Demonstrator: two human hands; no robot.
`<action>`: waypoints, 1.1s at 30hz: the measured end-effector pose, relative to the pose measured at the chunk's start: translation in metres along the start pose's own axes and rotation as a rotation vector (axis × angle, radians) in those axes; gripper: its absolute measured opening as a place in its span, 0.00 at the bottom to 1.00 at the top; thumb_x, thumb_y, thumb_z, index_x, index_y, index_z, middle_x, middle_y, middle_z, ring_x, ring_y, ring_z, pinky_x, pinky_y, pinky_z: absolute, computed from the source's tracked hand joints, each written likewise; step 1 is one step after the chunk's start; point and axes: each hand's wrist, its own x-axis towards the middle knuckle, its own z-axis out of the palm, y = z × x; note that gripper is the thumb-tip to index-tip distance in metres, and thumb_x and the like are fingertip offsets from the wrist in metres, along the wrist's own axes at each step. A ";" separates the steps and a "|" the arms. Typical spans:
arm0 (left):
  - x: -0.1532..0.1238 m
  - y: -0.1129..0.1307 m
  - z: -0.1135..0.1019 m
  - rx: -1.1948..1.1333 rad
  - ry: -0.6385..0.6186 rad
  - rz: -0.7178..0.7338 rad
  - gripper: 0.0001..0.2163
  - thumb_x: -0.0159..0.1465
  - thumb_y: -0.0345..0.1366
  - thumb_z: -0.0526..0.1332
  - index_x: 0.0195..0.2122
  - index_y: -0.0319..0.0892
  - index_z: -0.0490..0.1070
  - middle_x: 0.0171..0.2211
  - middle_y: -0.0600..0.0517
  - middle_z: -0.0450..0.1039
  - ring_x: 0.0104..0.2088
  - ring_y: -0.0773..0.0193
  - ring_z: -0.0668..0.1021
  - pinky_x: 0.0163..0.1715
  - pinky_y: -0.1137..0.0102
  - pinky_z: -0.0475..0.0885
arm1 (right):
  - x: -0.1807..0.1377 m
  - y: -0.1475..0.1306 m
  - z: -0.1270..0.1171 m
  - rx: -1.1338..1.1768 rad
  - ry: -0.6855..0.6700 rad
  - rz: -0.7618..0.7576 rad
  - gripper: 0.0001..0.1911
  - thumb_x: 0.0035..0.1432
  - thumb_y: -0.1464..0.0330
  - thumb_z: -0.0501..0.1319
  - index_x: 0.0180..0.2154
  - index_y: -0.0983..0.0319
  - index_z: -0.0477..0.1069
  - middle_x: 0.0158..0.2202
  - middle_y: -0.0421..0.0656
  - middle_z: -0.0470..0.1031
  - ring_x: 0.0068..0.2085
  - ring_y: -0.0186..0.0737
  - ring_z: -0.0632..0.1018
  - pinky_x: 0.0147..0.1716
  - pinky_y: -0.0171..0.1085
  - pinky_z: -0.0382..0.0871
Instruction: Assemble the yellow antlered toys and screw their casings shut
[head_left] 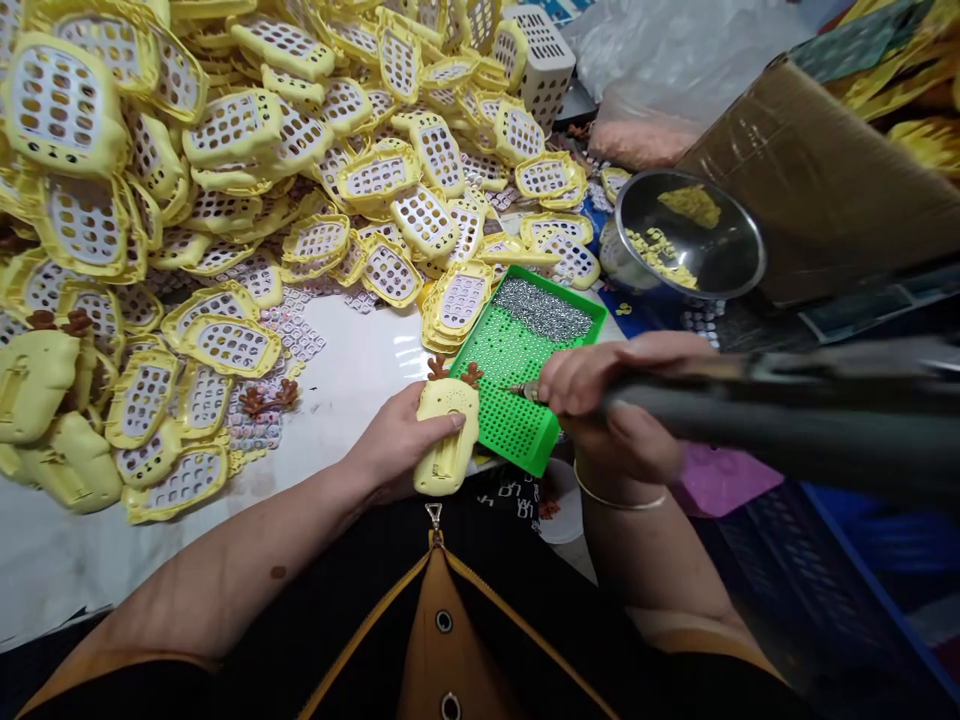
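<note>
My left hand (397,440) grips a yellow toy shell with brown antlers (448,425), back side up, at the near table edge. My right hand (615,405) is wrapped round a dark powered screwdriver (787,420). The screwdriver's bit tip (517,390) points left, just above the green perforated screw tray (517,400) and close to the shell's right side. Small silver screws (544,308) fill the far end of the tray.
A big heap of yellow-and-white keypad shells (247,170) covers the table's far and left side. A steel bowl (686,240) with yellow bits sits right of the tray, beside a brown cardboard box (832,180). Loose brown antlers (266,398) lie on the white tabletop.
</note>
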 end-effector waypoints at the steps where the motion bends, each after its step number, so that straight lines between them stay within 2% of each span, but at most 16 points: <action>1: -0.001 0.000 0.000 -0.023 0.012 -0.008 0.20 0.51 0.33 0.69 0.44 0.39 0.66 0.34 0.50 0.75 0.31 0.62 0.78 0.32 0.66 0.74 | -0.001 0.009 -0.004 -0.013 0.013 0.018 0.15 0.53 0.68 0.62 0.44 0.55 0.70 0.20 0.34 0.66 0.20 0.34 0.69 0.21 0.38 0.68; 4: -0.001 0.002 -0.001 -0.089 0.013 -0.040 0.22 0.50 0.32 0.69 0.45 0.39 0.66 0.34 0.49 0.76 0.30 0.60 0.79 0.31 0.64 0.75 | -0.006 0.031 -0.015 -0.039 0.031 0.089 0.15 0.52 0.67 0.63 0.44 0.54 0.70 0.20 0.34 0.67 0.20 0.34 0.70 0.21 0.38 0.67; 8: 0.000 0.003 -0.001 -0.097 0.005 -0.063 0.22 0.50 0.32 0.70 0.45 0.38 0.67 0.34 0.47 0.77 0.30 0.61 0.79 0.30 0.66 0.75 | -0.012 0.043 -0.022 -0.057 0.039 0.135 0.16 0.52 0.65 0.64 0.44 0.52 0.70 0.21 0.34 0.67 0.20 0.34 0.70 0.19 0.38 0.65; 12: 0.002 0.004 -0.002 -0.065 -0.017 -0.070 0.21 0.51 0.32 0.69 0.46 0.38 0.68 0.35 0.47 0.77 0.31 0.61 0.79 0.31 0.66 0.75 | -0.013 0.046 -0.023 -0.070 0.025 0.176 0.16 0.52 0.65 0.63 0.45 0.50 0.70 0.22 0.35 0.68 0.21 0.35 0.70 0.20 0.40 0.65; 20: 0.002 0.003 -0.005 -0.046 -0.023 -0.070 0.21 0.50 0.32 0.70 0.45 0.39 0.69 0.36 0.47 0.76 0.31 0.62 0.78 0.31 0.67 0.74 | -0.015 0.050 -0.022 -0.144 0.043 0.163 0.16 0.52 0.64 0.63 0.44 0.49 0.69 0.22 0.35 0.67 0.20 0.35 0.69 0.20 0.39 0.64; 27: 0.002 0.004 -0.005 -0.050 -0.024 -0.083 0.21 0.51 0.32 0.69 0.46 0.38 0.68 0.36 0.48 0.76 0.30 0.64 0.78 0.30 0.69 0.74 | -0.016 0.047 -0.023 -0.166 0.061 0.152 0.15 0.53 0.64 0.63 0.44 0.51 0.68 0.21 0.34 0.67 0.21 0.35 0.70 0.21 0.38 0.65; 33: 0.002 0.003 -0.005 -0.022 -0.032 -0.082 0.21 0.52 0.33 0.69 0.47 0.39 0.68 0.36 0.48 0.76 0.30 0.64 0.78 0.30 0.69 0.73 | -0.016 0.049 -0.022 -0.118 0.000 0.157 0.15 0.53 0.62 0.63 0.44 0.51 0.68 0.21 0.35 0.67 0.20 0.35 0.69 0.21 0.39 0.65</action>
